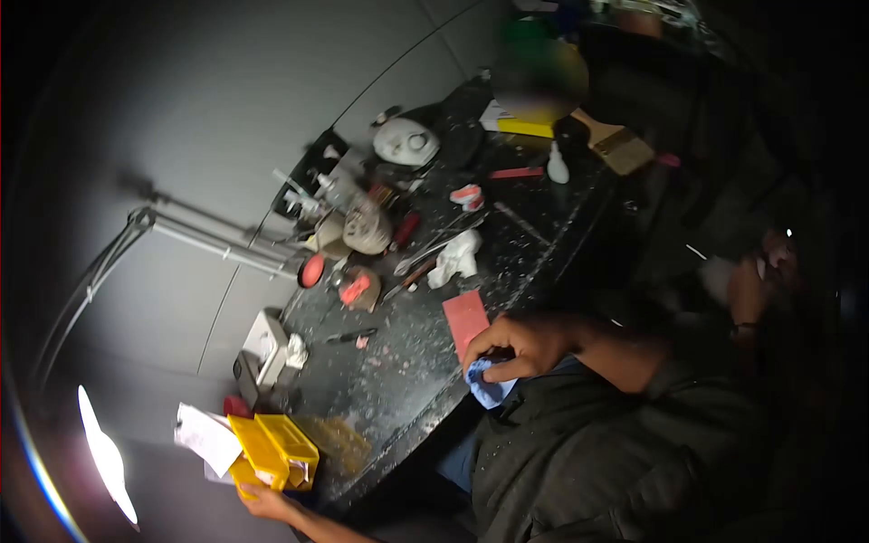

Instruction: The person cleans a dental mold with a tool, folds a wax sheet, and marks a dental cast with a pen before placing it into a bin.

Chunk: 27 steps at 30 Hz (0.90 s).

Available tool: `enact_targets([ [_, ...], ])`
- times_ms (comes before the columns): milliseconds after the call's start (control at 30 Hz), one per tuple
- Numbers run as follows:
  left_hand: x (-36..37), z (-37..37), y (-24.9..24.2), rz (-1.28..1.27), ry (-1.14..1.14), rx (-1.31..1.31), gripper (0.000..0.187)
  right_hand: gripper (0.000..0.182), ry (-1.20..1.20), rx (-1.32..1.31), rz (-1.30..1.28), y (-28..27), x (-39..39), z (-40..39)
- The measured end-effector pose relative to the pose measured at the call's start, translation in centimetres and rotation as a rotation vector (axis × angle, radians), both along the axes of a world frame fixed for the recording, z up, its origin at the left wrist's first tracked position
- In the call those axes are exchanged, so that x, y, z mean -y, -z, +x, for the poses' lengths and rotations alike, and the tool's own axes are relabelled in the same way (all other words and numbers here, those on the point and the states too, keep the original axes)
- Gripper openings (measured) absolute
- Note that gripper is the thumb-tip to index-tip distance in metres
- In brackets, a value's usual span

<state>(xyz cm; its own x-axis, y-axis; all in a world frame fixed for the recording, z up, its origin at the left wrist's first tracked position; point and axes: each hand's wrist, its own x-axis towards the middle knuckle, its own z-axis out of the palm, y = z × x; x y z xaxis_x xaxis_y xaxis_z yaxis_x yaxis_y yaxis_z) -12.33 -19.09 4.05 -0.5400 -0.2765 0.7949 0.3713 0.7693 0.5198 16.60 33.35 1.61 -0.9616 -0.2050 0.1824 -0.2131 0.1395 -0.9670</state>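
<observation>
At the lower left, my left hand (267, 504) grips the near edge of a yellow plastic bin (288, 442) with small pale pieces inside. White paper (208, 439) sticks out beside the bin. My right hand (527, 348) is closed around a light-blue moulded piece (490, 387), partly hidden by the fingers, in front of my dark jacket. Just beyond that hand, a flat pink sheet (466, 319) lies at the bench edge. Farther in are a crumpled white tissue (455, 260) and a knife with a brown handle (415, 276).
The dark, speckled bench (398, 371) holds jars, a bagged container (367, 226), a white device (407, 142), a small white bottle (557, 165) and a brush (623, 151). A lamp arm (217, 246) reaches over from the left. Another person's hand (776, 256) shows at the right.
</observation>
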Motion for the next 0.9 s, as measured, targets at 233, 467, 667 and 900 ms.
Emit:
enact_targets([
  [233, -0.1, -1.7, 2.2, 0.043, 0.034, 0.055, 0.045, 0.030, 0.083, -0.116, 0.003, 0.0, -0.2, 0.2],
  [467, 0.1, -2.6, 1.8, 0.000, 0.036, 0.078, 0.045, 0.030, 0.074, -0.151, -0.018, 0.0, -0.5, 0.5],
  [667, -1.9, 0.0, 0.0, -0.094, -0.037, -0.083, 0.047, 0.028, 0.061, -0.146, -0.017, 0.1, -0.2, 0.5],
  [900, -22.3, 20.6, -0.6, 0.008, 0.932, 0.123, 0.053, 0.030, -0.032, -0.191, -0.003, 1.2, 3.4, -0.6],
])
